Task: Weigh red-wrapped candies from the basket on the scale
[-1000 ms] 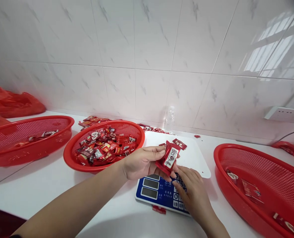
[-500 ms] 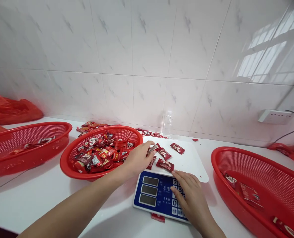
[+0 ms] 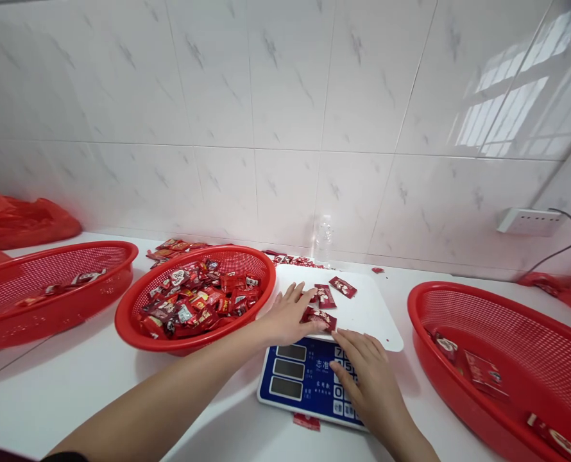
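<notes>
My left hand (image 3: 290, 319) lies palm down over the left part of the white scale pan (image 3: 362, 314), its fingers spread above the red-wrapped candies. One candy (image 3: 320, 318) shows at its thumb and another (image 3: 324, 296) by its fingertips; whatever lies under the palm is hidden. A further candy (image 3: 343, 287) rests apart near the back of the pan. Over the blue keypad panel (image 3: 298, 372) of the scale, my right hand (image 3: 369, 372) has its fingers stretched out, tips at the pan's front edge. It holds nothing that I can see.
Left of the scale stands a red basket (image 3: 144, 333) heaped with wrapped candies. Other red baskets stand at far left (image 3: 117, 256) and right (image 3: 425, 301), with a few packets inside. A clear bottle (image 3: 324, 240) stands by the wall. A wrapper (image 3: 306, 421) lies before the scale.
My left hand has opened out from a curled grip at a candy and shifted right, covering candies at the pan's left. The right hand has stayed nearly in place.
</notes>
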`<action>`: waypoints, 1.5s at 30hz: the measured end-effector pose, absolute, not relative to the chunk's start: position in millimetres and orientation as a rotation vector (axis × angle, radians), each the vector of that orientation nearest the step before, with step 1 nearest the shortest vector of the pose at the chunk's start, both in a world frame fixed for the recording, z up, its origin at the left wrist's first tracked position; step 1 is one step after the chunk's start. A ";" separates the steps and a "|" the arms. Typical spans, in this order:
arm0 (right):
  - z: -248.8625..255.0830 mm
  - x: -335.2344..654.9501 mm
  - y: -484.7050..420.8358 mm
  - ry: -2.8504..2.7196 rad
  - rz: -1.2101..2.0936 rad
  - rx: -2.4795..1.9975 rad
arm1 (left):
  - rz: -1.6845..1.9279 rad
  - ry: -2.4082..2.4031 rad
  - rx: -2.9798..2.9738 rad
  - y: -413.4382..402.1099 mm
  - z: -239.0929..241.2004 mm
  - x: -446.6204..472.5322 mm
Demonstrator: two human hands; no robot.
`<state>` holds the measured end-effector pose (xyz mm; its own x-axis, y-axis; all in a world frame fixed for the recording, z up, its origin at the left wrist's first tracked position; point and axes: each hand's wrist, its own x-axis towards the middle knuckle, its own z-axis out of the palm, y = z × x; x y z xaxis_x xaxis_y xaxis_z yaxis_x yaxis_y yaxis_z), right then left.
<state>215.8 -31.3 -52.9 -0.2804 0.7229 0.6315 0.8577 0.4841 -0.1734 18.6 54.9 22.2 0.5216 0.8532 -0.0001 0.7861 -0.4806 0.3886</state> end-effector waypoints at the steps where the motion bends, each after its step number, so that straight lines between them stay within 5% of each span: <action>1: -53.0 215.9 -31.2 -2.071 -0.265 -1.295 | 0.245 1.341 2.430 57.6 21.5 23.1; 21: -57.7 216.3 -29.4 -2.090 -0.253 -1.295 | 0.263 0.959 2.633 117.2 29.9 92.2; 33: -55.6 216.7 -30.8 -2.090 -0.220 -1.315 | 0.529 1.412 2.466 123.3 66.3 -23.6; 45: -74.0 226.7 -29.8 -2.104 -0.283 -1.213 | -0.165 1.797 2.128 108.5 28.3 -126.9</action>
